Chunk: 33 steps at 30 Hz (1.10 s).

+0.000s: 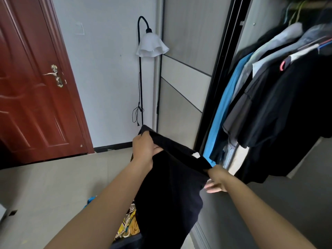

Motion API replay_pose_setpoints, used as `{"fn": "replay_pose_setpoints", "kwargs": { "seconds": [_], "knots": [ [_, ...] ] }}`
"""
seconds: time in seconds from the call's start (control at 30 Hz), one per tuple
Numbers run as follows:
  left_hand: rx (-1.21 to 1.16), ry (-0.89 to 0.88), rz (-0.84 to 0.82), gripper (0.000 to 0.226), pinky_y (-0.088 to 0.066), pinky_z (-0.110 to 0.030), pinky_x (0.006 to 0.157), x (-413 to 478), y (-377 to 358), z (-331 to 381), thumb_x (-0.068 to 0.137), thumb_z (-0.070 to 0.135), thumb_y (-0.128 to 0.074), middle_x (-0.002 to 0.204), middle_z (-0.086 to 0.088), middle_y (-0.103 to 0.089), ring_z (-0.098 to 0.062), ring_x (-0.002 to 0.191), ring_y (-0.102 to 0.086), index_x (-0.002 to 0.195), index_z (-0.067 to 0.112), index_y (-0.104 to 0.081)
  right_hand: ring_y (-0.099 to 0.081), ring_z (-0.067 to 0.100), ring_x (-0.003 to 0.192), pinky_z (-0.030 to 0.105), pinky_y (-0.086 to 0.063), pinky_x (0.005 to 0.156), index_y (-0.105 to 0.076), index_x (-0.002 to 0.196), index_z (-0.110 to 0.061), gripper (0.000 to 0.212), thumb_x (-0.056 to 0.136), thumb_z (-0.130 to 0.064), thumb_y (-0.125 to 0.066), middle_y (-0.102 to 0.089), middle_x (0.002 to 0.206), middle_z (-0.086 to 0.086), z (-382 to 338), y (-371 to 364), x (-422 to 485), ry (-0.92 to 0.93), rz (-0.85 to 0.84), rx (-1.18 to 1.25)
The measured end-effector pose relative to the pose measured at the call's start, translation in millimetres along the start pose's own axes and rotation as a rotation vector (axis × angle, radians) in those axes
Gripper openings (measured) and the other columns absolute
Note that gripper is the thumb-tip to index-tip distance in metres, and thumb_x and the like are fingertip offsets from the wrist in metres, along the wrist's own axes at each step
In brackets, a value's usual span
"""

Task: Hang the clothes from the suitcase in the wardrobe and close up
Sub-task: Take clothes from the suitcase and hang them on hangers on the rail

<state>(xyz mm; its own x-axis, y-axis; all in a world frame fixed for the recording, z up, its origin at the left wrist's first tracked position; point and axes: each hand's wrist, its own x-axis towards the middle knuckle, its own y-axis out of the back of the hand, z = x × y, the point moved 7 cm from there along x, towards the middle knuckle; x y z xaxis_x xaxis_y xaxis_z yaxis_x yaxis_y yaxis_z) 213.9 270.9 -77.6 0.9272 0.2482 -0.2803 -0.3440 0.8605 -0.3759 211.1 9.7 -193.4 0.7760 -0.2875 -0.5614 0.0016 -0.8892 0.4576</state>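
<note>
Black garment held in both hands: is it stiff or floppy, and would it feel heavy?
Probably floppy: the black garment sags between the left hand and right hand and hangs in loose folds below. Likely light, since the right hand's pinch alone carries one end. Unlikely to break or roll; it would just crumple if dropped.

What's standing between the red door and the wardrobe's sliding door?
In the head view, a black floor lamp with a white shade stands there, against the white wall.
</note>
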Motion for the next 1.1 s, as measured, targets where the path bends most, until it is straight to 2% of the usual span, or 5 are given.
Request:
{"fn": "replay_pose_setpoints", "kwargs": {
  "seconds": [0.17, 0.33, 0.57, 0.87, 1.1],
  "knots": [
    [0.094, 0.004, -0.011, 0.020, -0.056, -0.027, 0.049, 13.7, 30.9, -11.7, 0.093, 0.004, -0.038, 0.074, -0.015, -0.063, -0.022, 0.057, -0.067, 0.100, -0.004, -0.056, -0.063, 0.026, 0.071, 0.031, -0.055, 0.043, -0.058, 0.104, -0.003, 0.025, 0.095, 0.007, -0.038, -0.065, 0.086, 0.014, -43.8, -10.0, -9.2, 0.049, -0.008, 0.625],
    [0.497, 0.052, -0.115, 0.029, -0.059, -0.037, 0.051, 25.1, 51.2, -16.9, 0.089, 0.000, -0.048, 0.077, -0.013, -0.061, -0.024, 0.053, -0.062, 0.115, 0.013, -0.047, -0.066, 0.032, 0.077, 0.038, -0.057, 0.070, -0.062, 0.103, 0.002, 0.019, 0.089, -0.005, -0.050, -0.066, 0.087, 0.019, -108.7, -8.2, -42.0, 0.230, -0.011, 0.334],
    [1.517, 0.251, -0.621, 0.040, -0.058, -0.026, 0.054, 5.2, 43.7, -85.0, 0.084, 0.028, -0.059, 0.102, -0.011, -0.071, -0.025, 0.073, -0.072, 0.116, 0.004, -0.061, -0.054, 0.024, 0.071, 0.030, -0.042, 0.059, -0.049, 0.069, -0.008, 0.016, 0.085, -0.004, -0.048, -0.052, 0.073, 0.010, -155.8, 7.4, -69.9, 0.428, 0.050, 0.123],
    [1.139, -0.167, -0.588, 0.022, -0.052, -0.029, 0.068, 1.0, -51.5, -87.0, 0.087, 0.023, -0.061, 0.079, -0.009, -0.068, -0.022, 0.073, -0.066, 0.083, 0.002, -0.068, -0.052, 0.025, 0.068, 0.035, -0.043, 0.064, -0.061, 0.082, 0.005, 0.018, 0.068, -0.007, -0.063, -0.055, 0.078, 0.011, -145.4, 78.4, -75.9, 0.524, 0.192, 0.043],
    [0.668, -0.175, -0.143, 0.012, -0.060, -0.041, 0.063, 45.7, -30.7, 37.3, 0.086, 0.008, -0.052, 0.077, -0.016, -0.061, -0.031, 0.062, -0.065, 0.079, 0.004, -0.060, -0.061, 0.029, 0.092, 0.034, -0.052, 0.077, -0.061, 0.103, -0.011, 0.022, 0.082, -0.006, -0.059, -0.063, 0.110, 0.011, -86.8, 148.2, -74.3, 0.283, 0.425, -0.884]
  ]
}}
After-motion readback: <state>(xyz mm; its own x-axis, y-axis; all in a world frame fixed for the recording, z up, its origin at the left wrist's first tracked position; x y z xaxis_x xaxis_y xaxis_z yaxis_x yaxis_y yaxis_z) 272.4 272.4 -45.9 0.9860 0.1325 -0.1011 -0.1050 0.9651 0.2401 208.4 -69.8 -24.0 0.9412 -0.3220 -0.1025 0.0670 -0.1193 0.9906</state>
